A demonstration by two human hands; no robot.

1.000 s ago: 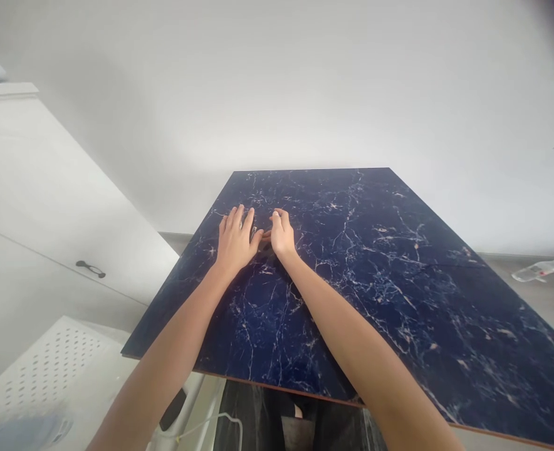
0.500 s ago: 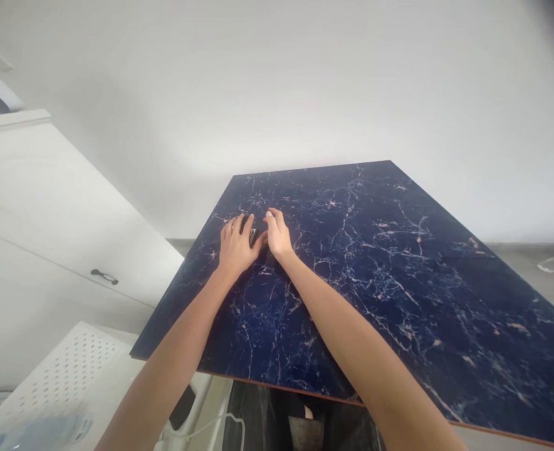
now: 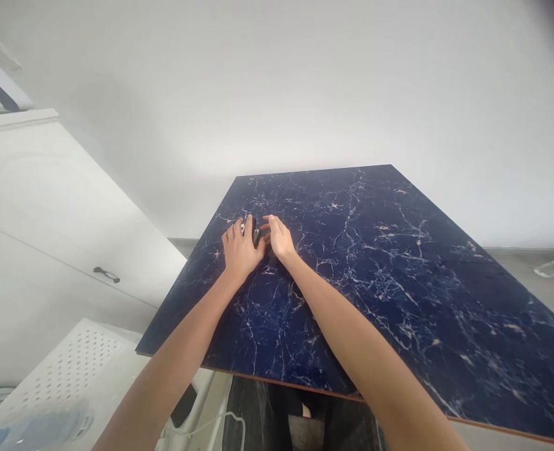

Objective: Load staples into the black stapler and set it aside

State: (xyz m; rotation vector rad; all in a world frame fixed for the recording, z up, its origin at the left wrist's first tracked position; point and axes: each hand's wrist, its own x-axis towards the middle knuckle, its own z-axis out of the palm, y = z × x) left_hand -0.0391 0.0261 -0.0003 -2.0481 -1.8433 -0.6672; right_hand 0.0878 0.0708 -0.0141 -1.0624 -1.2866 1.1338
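Fingers spread wider than a half-second ago, the seemingly empty right hand faces a small black object, likely light, stiff, best pinched by its sides, on the tabletop at the half-curled left hand, hold unclear.

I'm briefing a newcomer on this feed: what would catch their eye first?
First, the dark blue marbled tabletop, standing out against the pale wall behind. Left of its centre, the left hand partly covers a small dark object, with the right hand close beside it. A white cabinet fills the picture's left side.
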